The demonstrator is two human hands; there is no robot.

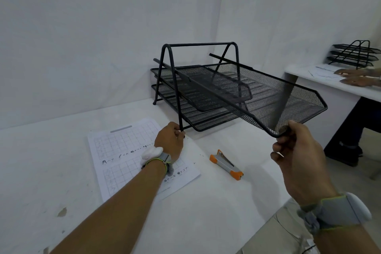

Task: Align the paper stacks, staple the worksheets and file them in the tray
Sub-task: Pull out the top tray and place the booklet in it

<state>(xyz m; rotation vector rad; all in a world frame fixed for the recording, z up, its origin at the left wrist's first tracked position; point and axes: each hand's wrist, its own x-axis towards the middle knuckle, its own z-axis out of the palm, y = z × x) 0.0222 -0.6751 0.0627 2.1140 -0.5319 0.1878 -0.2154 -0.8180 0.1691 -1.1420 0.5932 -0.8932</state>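
A black wire-mesh tray rack [198, 45] stands at the back of the white table. My left hand [170, 140] grips the rack's front left leg near its foot. My right hand [296, 146] holds the front rim of the top mesh tray [268, 93], which is slid out forward and tilted above the table. Two lower trays sit in the rack. A stack of worksheets [123, 146] with grids lies flat under my left wrist. An orange and grey stapler [225, 164] lies on the table between my hands.
A second white table [321, 82] at the right carries another black tray rack [353, 53] and papers, with another person's hands [358, 77] resting on them. White walls close in behind. The table's right edge runs near my right forearm.
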